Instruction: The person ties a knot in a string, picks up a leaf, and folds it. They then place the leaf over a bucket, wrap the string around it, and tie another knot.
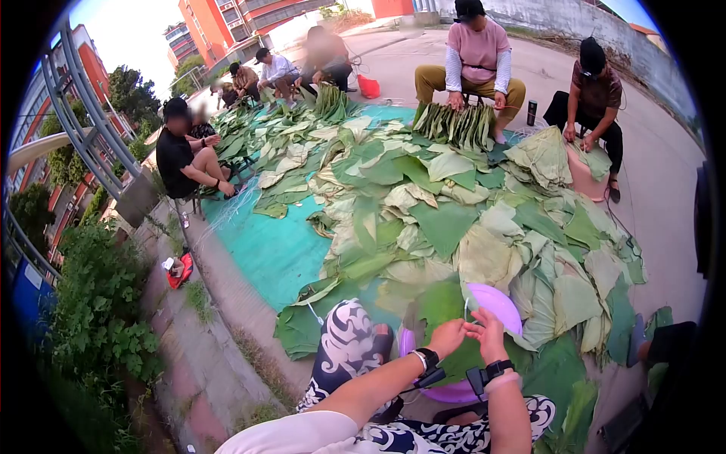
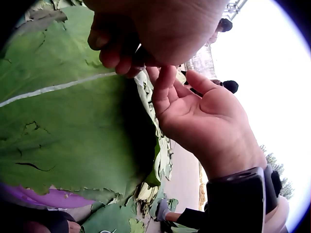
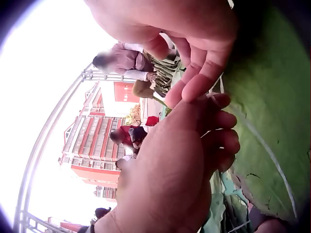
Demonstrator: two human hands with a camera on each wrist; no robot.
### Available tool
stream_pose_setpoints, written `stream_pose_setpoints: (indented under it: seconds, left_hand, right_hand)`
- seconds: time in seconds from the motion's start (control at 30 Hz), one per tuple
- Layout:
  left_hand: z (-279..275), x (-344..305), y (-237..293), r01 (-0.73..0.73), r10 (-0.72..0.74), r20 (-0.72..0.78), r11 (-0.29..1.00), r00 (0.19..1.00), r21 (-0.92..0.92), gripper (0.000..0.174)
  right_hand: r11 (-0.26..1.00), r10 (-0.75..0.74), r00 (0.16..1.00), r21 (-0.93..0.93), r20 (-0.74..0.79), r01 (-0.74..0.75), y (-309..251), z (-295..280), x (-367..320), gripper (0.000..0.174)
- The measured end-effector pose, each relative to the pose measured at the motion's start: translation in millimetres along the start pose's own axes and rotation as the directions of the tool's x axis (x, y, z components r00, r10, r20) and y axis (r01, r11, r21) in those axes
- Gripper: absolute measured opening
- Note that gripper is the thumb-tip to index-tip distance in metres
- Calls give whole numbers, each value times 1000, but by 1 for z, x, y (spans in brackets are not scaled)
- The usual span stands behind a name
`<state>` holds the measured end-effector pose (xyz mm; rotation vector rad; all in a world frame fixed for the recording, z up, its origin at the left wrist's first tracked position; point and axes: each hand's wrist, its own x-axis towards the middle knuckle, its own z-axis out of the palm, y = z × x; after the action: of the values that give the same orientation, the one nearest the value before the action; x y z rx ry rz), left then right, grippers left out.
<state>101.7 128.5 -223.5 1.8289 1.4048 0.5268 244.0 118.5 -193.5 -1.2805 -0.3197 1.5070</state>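
A large green lotus leaf (image 1: 442, 306) stands up in front of my lap, over a purple basin (image 1: 499, 304). Across its face runs a thin white plastic strip (image 2: 53, 89), which leads up to my fingertips. My left hand (image 1: 448, 337) curls its fingers on this strip at the leaf's edge. Facing it, my right hand (image 1: 488, 335) has its fingers bent around the strip, thumb held apart. In the right wrist view, the fingertips of both hands meet; the strip's end is hidden among them.
Lotus leaves (image 1: 446, 227) lie heaped over a green ground sheet (image 1: 265, 250). A person in pink (image 1: 478, 57) sits behind a row of stacked leaves; another (image 1: 594, 94) works at the right. More people sit farther left. A curb (image 1: 219, 356) and bushes (image 1: 98, 303) border the left side.
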Motion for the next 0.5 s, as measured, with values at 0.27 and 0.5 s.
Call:
stream_pose_setpoints:
  seconds: [0.27,0.5]
  left_hand:
    - [12,0,-12,24,-19,46,993,999,-117,31]
    - [3,3,-9,-24,24,-7,992,1000,-125,34]
  right_hand:
    - [811,-240,966,-527,97,254,16,-26,29,43]
    - [453,-363,903,-803,231,388,28,-22,17,45]
